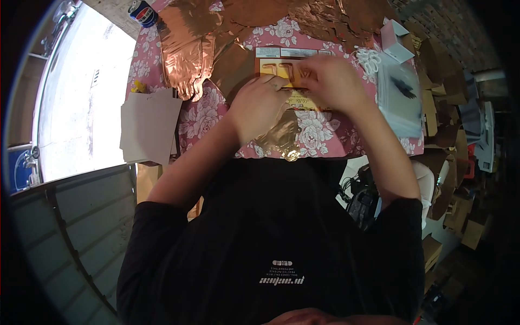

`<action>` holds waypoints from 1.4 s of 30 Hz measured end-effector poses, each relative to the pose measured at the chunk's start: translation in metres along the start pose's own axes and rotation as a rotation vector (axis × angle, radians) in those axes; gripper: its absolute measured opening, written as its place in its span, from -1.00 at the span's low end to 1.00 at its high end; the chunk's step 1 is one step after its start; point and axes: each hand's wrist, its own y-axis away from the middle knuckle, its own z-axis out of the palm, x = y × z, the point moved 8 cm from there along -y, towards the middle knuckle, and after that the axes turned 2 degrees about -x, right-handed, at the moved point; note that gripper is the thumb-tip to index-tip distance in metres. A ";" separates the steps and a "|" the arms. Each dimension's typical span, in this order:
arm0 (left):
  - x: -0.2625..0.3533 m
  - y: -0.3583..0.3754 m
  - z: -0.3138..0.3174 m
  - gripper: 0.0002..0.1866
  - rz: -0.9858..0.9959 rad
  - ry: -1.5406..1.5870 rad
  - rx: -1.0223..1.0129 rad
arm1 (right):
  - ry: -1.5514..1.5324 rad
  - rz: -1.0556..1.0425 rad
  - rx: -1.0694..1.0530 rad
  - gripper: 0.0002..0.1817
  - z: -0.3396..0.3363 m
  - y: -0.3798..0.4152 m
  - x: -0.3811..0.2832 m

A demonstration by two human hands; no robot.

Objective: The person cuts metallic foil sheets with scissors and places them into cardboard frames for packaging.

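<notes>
My left hand (pixel 261 105) rests with bent fingers over a shiny gold foil piece (pixel 281 135), likely a flat foil balloon, whose lower end spreads toward the table's near edge. The fingers look closed on the foil, though the grip is partly hidden. My right hand (pixel 336 81) is beside it, over the right part of a printed card (pixel 271 69) with gold letter shapes; its fingers are smeared by motion. Below the letters, a yellow strip with script writing (pixel 306 102) shows between my hands.
Copper-coloured foil pieces (pixel 187 59) lie at the back left, with more foil (pixel 336 19) behind. A drink can (pixel 142 13) stands at the far left corner. Pale card sheets (pixel 149 127) lie left. White cord (pixel 368 60), a white box (pixel 397 40) and clear plastic bags (pixel 400 105) are right.
</notes>
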 end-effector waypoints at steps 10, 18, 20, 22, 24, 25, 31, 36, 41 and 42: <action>-0.004 0.001 0.000 -0.68 -0.067 0.091 -0.055 | 0.055 -0.065 -0.170 -0.10 -0.012 -0.108 0.012; -0.003 0.004 -0.002 -0.74 -0.005 0.080 0.038 | -0.014 -0.134 -0.319 -0.17 -0.008 -0.110 0.020; -0.003 0.005 -0.002 -0.73 -0.007 0.107 0.025 | -0.060 -0.121 -0.332 -0.27 -0.010 -0.101 0.017; -0.003 0.006 -0.007 -0.70 -0.011 0.130 0.013 | -0.077 -0.117 -0.262 -0.34 -0.019 -0.091 0.017; -0.002 0.009 -0.034 -0.67 0.039 0.175 0.213 | -0.114 -0.127 -0.104 -0.46 -0.040 -0.068 0.016; -0.002 0.010 -0.046 -0.67 0.044 0.175 0.213 | -0.133 -0.143 -0.015 -0.51 -0.058 -0.045 0.009; -0.059 0.048 -0.103 -0.51 -0.435 1.115 0.625 | 0.000 -0.536 0.650 -0.82 -0.121 0.111 -0.042; -0.022 0.032 -0.035 -0.39 -0.483 1.476 -0.115 | 0.125 -0.826 0.962 -0.85 -0.068 0.177 -0.079; 0.021 0.029 -0.017 -0.56 -0.595 1.797 -0.332 | 0.145 -0.736 0.963 -0.86 -0.030 0.172 -0.060; 0.020 0.022 -0.025 -0.57 -0.535 1.686 -0.256 | 0.167 -0.668 0.943 -0.85 -0.028 0.169 -0.054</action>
